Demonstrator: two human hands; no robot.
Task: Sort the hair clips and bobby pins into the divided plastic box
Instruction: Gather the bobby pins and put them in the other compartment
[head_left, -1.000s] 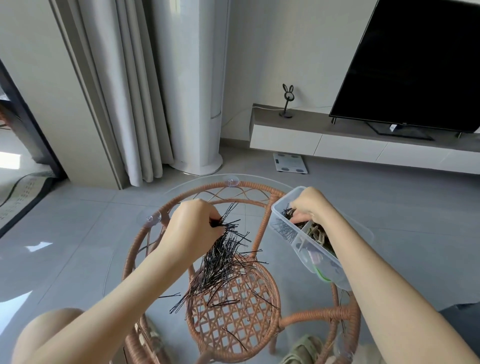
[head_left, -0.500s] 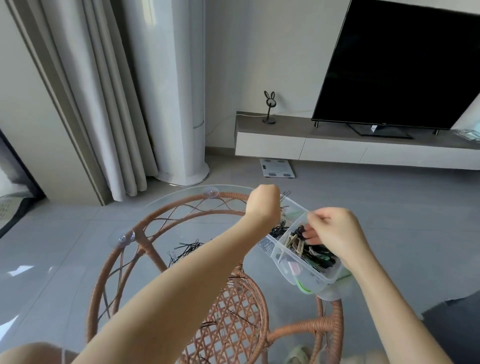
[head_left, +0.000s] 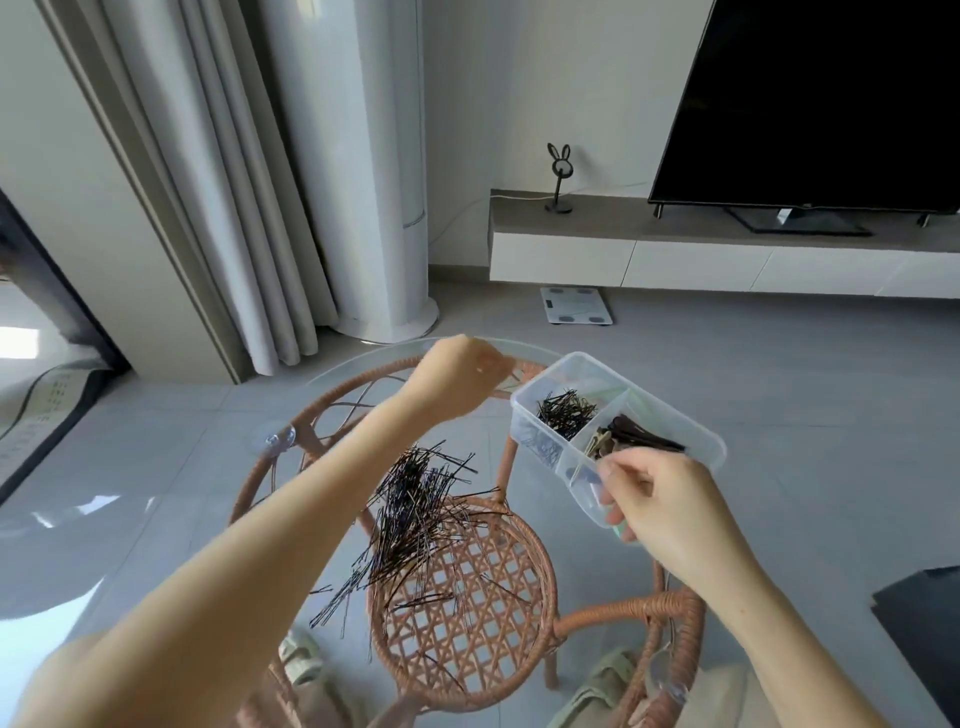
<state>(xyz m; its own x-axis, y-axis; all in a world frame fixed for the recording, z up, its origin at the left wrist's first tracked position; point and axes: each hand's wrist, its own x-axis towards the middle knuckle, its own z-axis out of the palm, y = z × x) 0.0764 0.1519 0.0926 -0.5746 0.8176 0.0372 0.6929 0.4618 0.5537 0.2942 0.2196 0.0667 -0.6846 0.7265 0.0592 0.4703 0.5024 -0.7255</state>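
Head view: right hand (head_left: 670, 512) grips the box (head_left: 698, 439) by its near end at the right edge of the table (head_left: 332, 410), steadying it for drops. Left hand (head_left: 460, 376) curled by its far corner; can't tell if it holds anything. Bobby pins (head_left: 415, 519) heaped mid-table, some already boxed.

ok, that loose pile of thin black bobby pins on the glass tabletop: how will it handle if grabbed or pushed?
Likely lifts as a tangled clump: the black bobby pins lie crisscrossed. Pushed, they'd probably slide and scatter on the smooth glass tabletop. Thin wire, so strays may drop.
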